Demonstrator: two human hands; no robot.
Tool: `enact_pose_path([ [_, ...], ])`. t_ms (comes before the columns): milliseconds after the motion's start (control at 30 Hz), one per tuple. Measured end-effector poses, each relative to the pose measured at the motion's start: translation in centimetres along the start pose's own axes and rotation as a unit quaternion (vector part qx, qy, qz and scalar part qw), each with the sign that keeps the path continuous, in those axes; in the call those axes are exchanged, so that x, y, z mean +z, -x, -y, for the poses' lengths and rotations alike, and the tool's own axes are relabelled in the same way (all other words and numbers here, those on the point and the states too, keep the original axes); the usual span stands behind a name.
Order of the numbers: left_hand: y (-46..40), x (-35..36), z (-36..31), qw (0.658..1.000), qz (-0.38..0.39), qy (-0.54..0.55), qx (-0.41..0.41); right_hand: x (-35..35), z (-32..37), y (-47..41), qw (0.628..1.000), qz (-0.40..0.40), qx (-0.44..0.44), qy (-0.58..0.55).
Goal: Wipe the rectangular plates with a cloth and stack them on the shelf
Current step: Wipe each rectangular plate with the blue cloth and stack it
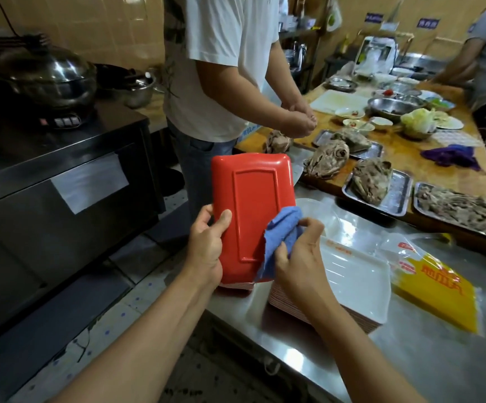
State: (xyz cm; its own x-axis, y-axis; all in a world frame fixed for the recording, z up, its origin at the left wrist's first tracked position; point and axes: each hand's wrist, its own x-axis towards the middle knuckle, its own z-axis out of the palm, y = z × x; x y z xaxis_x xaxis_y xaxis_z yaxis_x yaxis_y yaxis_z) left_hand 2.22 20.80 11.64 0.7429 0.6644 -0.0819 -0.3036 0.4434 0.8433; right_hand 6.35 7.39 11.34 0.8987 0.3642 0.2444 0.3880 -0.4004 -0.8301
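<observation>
1. Red underside of a rectangular plate (253,205) faces the camera; plate held upright, tilted slightly, above the near edge of the steel counter (410,359).
2. Left hand (206,245) grips the plate's left long edge: thumb lies on the red back, fingers curl round the rim behind.
3. Right hand (297,257) clutches a bunched blue cloth (276,239), fingers curled round it; cloth pressed against the plate's lower right edge.
4. Directly below the held plate, a low stack of plates (236,286) sits on the counter; only its edges show.
5. Just right of it, a taller stack of rectangular plates (352,286), white faces up, red rims visible at the side. Right forearm crosses its near corner.
6. Yellow packet (436,295) in clear wrap lies right of the white stack, touching or nearly so; cannot tell which.
7. Wooden table (404,155) beyond holds metal trays (395,199) of cooked meat, bowls and a purple rag (451,155).
8. A person in a white shirt (224,68) stands behind the plate, hands together.
9. Dark oven (61,184) at left, lidded pot (47,74) on top.
</observation>
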Motion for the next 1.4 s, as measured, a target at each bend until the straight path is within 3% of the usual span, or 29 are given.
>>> enact_pose_path([
  [200, 1.0, 0.8, 2.1, 0.999, 0.018, -0.03, -0.025, -1.9, -0.4, -2.4, 0.992, 0.01, 0.113, -0.053],
  [433, 0.5, -0.4, 1.9, 0.979, 0.084, -0.133, -0.127, -3.3, -0.6, -3.5, 0.995, 0.004, 0.1, 0.006],
  [533, -0.5, -0.6, -0.2, 0.962, 0.044, -0.27, -0.018, -4.8, -0.3, -3.9, 0.996, 0.028, 0.075, 0.026],
  [633, -2.2, -0.2, -3.7, 0.891, 0.064, -0.422, 0.153, -6.3, -0.1, -4.0, 0.994, 0.081, 0.056, 0.047],
  [667, -2.6, 0.1, -4.7, 0.867, 0.107, -0.458, 0.164, -6.7, -0.1, -4.0, 0.993, 0.096, 0.047, 0.058],
  [733, -3.2, 1.0, -5.8, 0.846, 0.205, -0.48, 0.107, -7.2, -0.1, -3.9, 0.989, 0.124, 0.029, 0.072],
  [800, -3.1, 1.4, -5.9, 0.854, 0.272, -0.444, 0.023, -7.7, -0.2, -4.1, 0.986, 0.146, 0.016, 0.076],
  [867, -2.9, 1.3, -5.5, 0.873, 0.277, -0.4, -0.018, -7.9, -0.5, -4.2, 0.984, 0.156, 0.001, 0.091],
  [967, -2.3, 0.9, -5.0, 0.905, 0.247, -0.345, -0.028, -7.4, -1.0, -4.3, 0.98, 0.133, -0.061, 0.138],
  [1167, -1.3, 0.9, -4.8, 0.925, 0.204, -0.32, -0.031, -4.1, 0.8, -4.4, 0.952, 0.041, -0.203, 0.224],
  [1300, -1.2, 0.2, -5.3, 0.943, 0.161, -0.287, -0.041, -4.5, -0.4, -4.2, 0.938, 0.034, -0.204, 0.277],
  [1400, -1.3, -0.8, -5.4, 0.96, 0.132, -0.237, -0.065, -5.6, -1.9, -4.0, 0.958, 0.028, -0.165, 0.234],
])
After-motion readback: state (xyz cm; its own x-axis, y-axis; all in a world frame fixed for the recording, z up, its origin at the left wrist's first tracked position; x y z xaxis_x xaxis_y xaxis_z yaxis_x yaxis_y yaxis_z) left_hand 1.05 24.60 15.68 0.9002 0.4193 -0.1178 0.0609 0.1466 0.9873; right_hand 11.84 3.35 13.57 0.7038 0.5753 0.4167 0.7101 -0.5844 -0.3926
